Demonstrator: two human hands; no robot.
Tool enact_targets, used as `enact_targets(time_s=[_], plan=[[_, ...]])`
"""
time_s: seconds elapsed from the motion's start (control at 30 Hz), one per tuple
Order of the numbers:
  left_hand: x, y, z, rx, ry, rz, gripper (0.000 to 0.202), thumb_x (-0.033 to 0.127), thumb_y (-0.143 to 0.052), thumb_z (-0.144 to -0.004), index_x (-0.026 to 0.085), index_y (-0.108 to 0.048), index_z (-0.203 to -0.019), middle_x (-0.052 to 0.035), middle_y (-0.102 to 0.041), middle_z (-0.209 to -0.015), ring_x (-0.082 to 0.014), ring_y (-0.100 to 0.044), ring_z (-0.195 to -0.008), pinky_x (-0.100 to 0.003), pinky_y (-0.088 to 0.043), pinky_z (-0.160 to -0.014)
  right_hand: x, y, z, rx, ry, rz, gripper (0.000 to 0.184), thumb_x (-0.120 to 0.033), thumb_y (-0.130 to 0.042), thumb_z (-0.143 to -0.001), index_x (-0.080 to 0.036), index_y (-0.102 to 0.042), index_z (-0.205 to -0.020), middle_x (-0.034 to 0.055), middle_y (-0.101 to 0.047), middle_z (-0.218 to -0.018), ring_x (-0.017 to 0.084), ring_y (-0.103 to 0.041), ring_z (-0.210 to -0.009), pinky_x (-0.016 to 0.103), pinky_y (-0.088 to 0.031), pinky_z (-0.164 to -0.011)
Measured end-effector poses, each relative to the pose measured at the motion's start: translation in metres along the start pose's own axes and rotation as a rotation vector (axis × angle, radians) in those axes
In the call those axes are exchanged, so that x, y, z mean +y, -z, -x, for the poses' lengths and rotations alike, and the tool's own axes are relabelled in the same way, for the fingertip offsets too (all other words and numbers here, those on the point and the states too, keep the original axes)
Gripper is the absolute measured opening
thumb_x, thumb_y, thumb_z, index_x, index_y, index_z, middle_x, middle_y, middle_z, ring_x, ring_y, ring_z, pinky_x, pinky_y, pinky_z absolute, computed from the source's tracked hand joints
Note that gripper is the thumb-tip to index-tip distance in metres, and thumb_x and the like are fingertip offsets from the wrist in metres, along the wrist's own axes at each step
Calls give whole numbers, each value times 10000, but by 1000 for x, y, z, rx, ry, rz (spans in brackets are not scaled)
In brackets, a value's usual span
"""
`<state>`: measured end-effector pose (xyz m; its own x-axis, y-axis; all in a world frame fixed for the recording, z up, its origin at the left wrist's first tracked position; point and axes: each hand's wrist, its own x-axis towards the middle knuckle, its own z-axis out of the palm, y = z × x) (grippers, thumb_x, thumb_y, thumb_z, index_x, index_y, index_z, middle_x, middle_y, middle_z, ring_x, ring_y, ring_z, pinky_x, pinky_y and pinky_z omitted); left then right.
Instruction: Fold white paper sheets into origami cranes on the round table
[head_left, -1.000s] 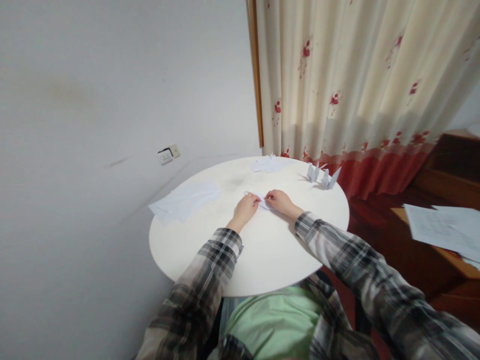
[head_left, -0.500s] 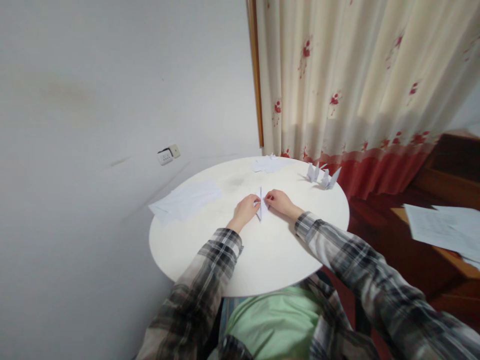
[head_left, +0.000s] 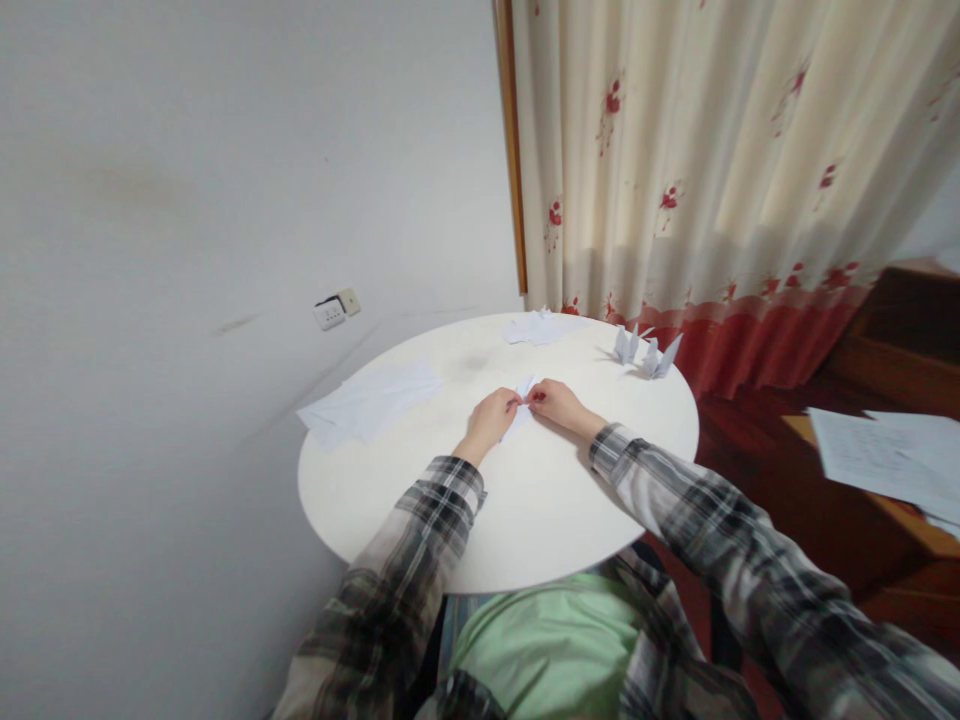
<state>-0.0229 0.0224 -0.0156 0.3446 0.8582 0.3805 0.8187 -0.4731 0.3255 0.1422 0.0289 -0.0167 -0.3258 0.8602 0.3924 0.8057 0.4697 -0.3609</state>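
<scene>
Both hands meet over a small folded piece of white paper [head_left: 516,428] at the middle of the round white table [head_left: 540,510]. From the left, my left hand [head_left: 493,415] pinches it near its centre, thumb and forefinger together. Opposite, my right hand [head_left: 556,402] has its fingers curled and pressed on the same paper, fingertips almost touching the left ones. One end of the paper shows beyond the fingers and another on the near side. The fingers hide its centre, so the exact fold is unclear.
Paper cranes [head_left: 654,358] stand near the table's right rim. White sheets [head_left: 375,398] lie at the left, and smaller papers [head_left: 531,328] at the back. A wall with a socket [head_left: 328,314] borders the left side; a flowered curtain [head_left: 675,200] hangs behind. Written sheets [head_left: 885,455] rest on furniture at right.
My right hand has shifted slightly left, closing the gap to my left fingers. The paper's tall, narrow upright shape now appears tilted and lower, spread out slantwise under the fingertips.
</scene>
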Motion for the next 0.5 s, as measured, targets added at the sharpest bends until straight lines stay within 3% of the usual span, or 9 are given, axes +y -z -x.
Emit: enact_targets(time_s=[0.2, 0.5], plan=[[5, 1, 3, -20, -97, 21, 282, 366, -542, -766, 186, -605, -974, -45, -623, -1007, -176, -560, -951, -281, -427, -862, 3, -2, -2, -10, 1, -13, 171, -161, -556, -751, -164, -679, -870, 56, -658, -909, 138, -562, -875, 220, -368, -808], [7, 2, 2, -51, -122, 25, 257, 294, -528, -762, 171, -591, -979, -59, -610, -1029, -174, -557, -957, -287, -421, -874, 1, -1, -1, -20, -13, -14, 187, -164, -521, -757, -168, -684, -848, 57, -677, -899, 130, -582, -841, 207, -381, -771]])
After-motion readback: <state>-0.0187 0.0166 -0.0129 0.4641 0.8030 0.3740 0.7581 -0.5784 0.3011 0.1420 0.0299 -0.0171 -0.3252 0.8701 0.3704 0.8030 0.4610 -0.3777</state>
